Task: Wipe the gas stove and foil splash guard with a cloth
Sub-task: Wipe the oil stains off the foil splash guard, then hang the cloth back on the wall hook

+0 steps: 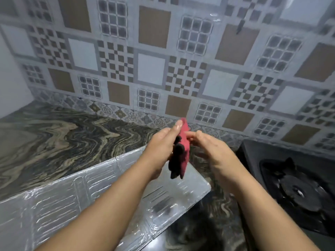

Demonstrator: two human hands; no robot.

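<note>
Soft, even light, a bit dim. Shiny glare on the foil splash guard (94,192) and the wall tiles (154,26). Blurry all over, bent lines near the edges

Splash guard (76,192) left of stove (297,187).

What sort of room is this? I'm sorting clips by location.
Most likely a home kitchen: a black gas stove sits on a marbled stone counter, a foil splash guard lies beside it, and patterned tiles cover the wall.
</note>
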